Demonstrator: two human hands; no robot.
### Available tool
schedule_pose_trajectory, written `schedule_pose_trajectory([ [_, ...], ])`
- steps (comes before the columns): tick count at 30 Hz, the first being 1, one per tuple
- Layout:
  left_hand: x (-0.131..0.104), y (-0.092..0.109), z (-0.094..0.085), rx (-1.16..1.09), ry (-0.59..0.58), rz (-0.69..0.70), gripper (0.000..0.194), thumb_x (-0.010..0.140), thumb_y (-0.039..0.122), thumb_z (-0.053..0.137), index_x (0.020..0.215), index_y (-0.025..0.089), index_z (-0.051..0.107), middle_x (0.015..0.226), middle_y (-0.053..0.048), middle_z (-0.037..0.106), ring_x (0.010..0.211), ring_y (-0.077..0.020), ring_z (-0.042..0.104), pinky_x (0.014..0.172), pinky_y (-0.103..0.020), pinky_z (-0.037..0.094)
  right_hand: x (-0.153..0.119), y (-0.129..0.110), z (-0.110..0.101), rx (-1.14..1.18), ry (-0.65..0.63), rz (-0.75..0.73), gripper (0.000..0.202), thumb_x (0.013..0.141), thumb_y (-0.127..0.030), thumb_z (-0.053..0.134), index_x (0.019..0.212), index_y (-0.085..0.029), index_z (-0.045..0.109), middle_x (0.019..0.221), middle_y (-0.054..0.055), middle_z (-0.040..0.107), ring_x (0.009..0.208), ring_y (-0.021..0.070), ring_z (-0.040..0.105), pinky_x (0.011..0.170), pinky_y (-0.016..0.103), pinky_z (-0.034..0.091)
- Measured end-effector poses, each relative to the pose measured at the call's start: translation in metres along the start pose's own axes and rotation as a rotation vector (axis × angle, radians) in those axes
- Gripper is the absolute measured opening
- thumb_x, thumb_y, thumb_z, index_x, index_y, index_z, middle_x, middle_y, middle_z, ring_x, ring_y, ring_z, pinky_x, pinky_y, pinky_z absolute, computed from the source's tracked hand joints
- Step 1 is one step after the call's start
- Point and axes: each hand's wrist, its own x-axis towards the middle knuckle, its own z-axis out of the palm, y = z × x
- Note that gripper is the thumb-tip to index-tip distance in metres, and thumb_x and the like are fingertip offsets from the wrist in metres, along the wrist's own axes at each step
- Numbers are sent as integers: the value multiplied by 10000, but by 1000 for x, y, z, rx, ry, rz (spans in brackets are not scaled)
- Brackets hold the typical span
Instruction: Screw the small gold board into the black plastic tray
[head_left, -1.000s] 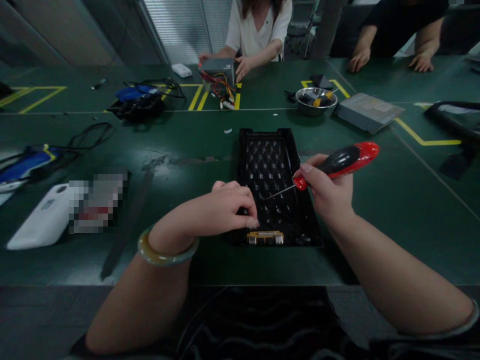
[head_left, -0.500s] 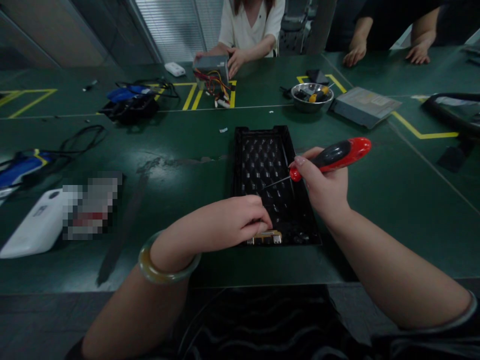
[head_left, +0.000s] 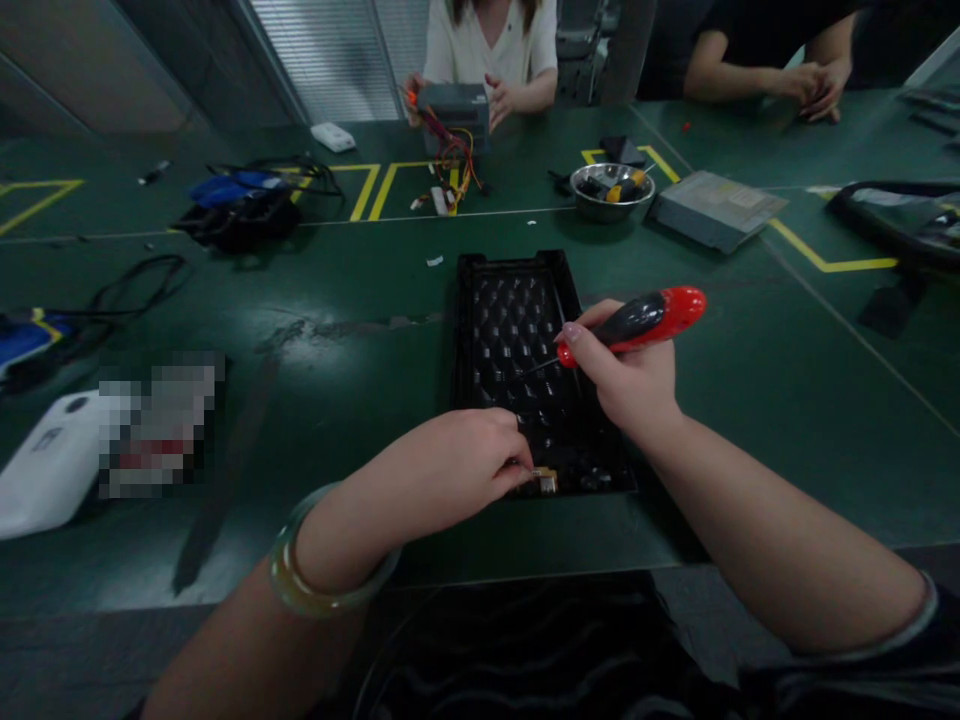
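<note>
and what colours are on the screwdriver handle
Red and black; the screwdriver handle shows best in the head view.

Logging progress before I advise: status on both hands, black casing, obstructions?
Right hand gripping red-and-black screwdriver, shaft over black casing. Left hand at small circuit board, casing's near end. Left fingers partly hide board.

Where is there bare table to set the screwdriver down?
A wide bare patch of table lies right of the right hand, nearer than the grey metal box. Another lies between the black tray and the blurred item on the left. Crowded: the tray's near end, with the left hand at the small board, and around the metal bowl.
</note>
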Motion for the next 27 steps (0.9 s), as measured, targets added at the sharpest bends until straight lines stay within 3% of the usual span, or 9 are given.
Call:
schedule_pose_trajectory([
  [7,1,-3,2,-64,27,-58,199,943,297,586,902,219,764,898,-10,688,807,-145,635,715,-255,476,-1,0,0,-25,-10,-32,126,866,-296,648,772,-213,662,726,-4,666,702,147,614,638,299,481],
  [14,-1,-9,-6,-136,-36,-82,160,912,290,630,935,260,785,865,16,686,789,-127,639,711,-233,470,-1,-1,0,-38,-9,-50,119,867,-269,656,761,-216,662,693,-14,642,659,130,575,623,291,464],
  [20,-8,-25,-17,-152,130,-120,267,965,267,528,1133,254,735,1057,-17,684,952,-137,638,846,-244,478,-2,-3,0,-35,-2,-46,114,853,-268,676,751,-220,658,678,-16,630,640,133,569,605,297,444],
  [24,-13,-36,-22,-128,76,-93,306,969,264,504,1202,248,700,1075,-28,681,973,-144,635,857,-255,473,-2,-1,0,-33,-7,-58,104,855,-260,674,761,-213,668,684,-9,634,645,134,574,612,298,441],
  [27,-13,-37,-22,-188,27,-158,253,915,267,584,1132,251,713,980,4,713,876,-130,656,770,-229,477,-2,1,0,-38,-9,-66,103,858,-268,668,774,-208,677,699,-4,649,659,139,586,617,298,442],
])
